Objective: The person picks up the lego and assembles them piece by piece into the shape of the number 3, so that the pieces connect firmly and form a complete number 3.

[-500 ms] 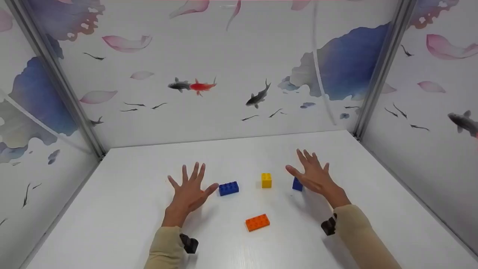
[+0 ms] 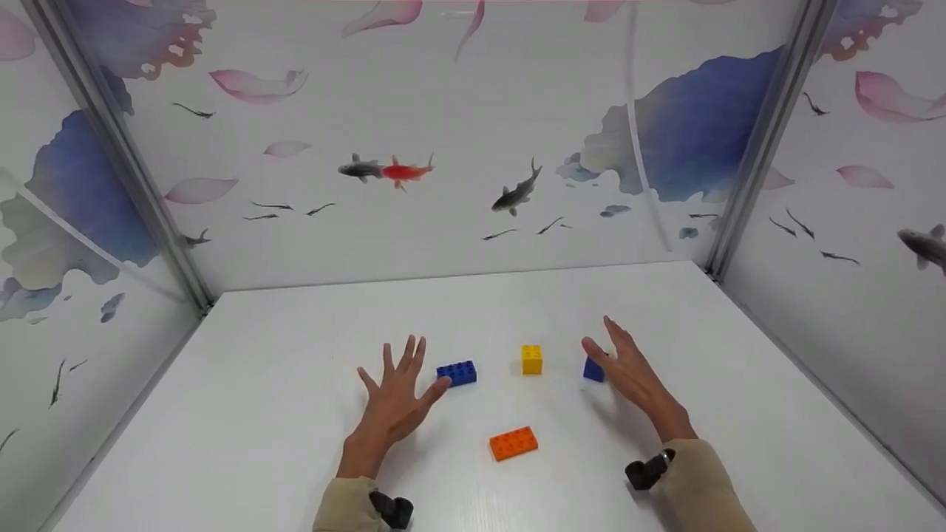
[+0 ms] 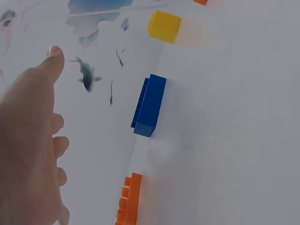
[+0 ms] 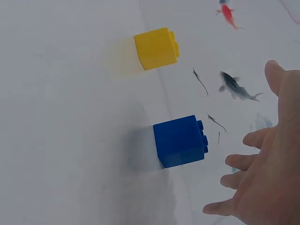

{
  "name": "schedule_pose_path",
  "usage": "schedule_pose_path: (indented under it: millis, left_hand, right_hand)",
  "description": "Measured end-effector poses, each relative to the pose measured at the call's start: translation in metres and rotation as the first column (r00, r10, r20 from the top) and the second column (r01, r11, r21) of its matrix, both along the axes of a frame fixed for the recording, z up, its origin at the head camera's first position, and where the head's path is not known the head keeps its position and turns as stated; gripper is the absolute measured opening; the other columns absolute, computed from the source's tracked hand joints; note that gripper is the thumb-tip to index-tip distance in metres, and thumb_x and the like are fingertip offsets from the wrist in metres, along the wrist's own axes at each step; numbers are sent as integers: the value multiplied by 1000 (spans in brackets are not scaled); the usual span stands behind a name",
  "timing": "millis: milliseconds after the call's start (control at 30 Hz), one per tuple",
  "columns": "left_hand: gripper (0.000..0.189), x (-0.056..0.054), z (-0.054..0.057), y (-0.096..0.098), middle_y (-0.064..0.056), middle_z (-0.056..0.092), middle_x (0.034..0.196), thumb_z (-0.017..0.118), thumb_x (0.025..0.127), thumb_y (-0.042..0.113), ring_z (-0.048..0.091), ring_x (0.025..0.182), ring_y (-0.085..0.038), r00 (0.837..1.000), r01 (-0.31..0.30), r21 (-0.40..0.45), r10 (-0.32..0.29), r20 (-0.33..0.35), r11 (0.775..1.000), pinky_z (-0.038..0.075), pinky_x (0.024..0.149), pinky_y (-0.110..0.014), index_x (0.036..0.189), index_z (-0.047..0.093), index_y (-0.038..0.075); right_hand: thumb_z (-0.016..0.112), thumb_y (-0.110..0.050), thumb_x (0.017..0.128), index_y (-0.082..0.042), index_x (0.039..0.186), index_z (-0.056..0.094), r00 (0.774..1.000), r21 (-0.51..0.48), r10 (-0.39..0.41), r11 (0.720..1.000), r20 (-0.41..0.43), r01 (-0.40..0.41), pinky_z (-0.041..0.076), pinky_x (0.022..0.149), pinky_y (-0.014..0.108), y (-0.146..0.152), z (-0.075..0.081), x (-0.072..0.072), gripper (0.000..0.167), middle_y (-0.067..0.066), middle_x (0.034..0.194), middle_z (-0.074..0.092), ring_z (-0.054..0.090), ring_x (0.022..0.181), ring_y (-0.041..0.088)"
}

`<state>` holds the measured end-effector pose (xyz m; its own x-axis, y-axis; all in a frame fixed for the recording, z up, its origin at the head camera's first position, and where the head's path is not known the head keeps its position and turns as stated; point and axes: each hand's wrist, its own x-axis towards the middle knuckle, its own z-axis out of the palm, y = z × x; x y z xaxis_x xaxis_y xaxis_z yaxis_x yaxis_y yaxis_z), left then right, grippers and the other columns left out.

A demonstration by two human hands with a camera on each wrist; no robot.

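Head: white counter. Left grip, lower centre-left, fingers spread, holding nothing; thumb overlaps long blue brick, mid-frame, glossy, two stud rows. Right grip, right of centre, thumb and fingers apart, partly covers small blue block. Yellow block between; orange brick lower centre.

Left wrist: long blue brick centre, studs left.

Right wrist: small blue block centre, boxy, studs right.

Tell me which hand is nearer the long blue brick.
Left: the left hand hovers near the long blue brick; the right hand is farther off, past the yellow brick.
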<state>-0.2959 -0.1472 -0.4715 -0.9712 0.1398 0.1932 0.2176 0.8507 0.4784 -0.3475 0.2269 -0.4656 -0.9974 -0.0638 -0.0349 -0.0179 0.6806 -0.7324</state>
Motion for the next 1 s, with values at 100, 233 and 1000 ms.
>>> schedule_pose_path:
  millis: [100,233,1000]
  left_hand:
    - [83,1,-2,2,-7,13,170,48,96,61,-3,156,-44,1000,6,33,-6,2,999,-14,112,-78,162,17,20]
    - [83,2,-1,11,-8,16,169,49,95,62,1,156,-45,1000,30,73,-30,-6,997,-9,114,-78,161,22,20]
    - [53,12,-1,50,-16,63,132,67,95,38,63,116,-27,955,180,501,-273,118,846,58,94,-41,141,55,14]
  right_hand:
    - [41,-68,97,-18,163,3,1000,-30,-10,999,2,10,6,121,69,6,-4,0,91,20,169,-1,1,155,46]
    - [46,-65,97,-15,162,10,1000,-54,-6,998,1,6,14,121,68,13,-5,0,89,23,168,6,13,154,45]
    - [72,-37,92,-8,155,34,997,-253,45,967,65,-27,33,118,58,23,-24,-5,79,22,157,39,38,144,41]
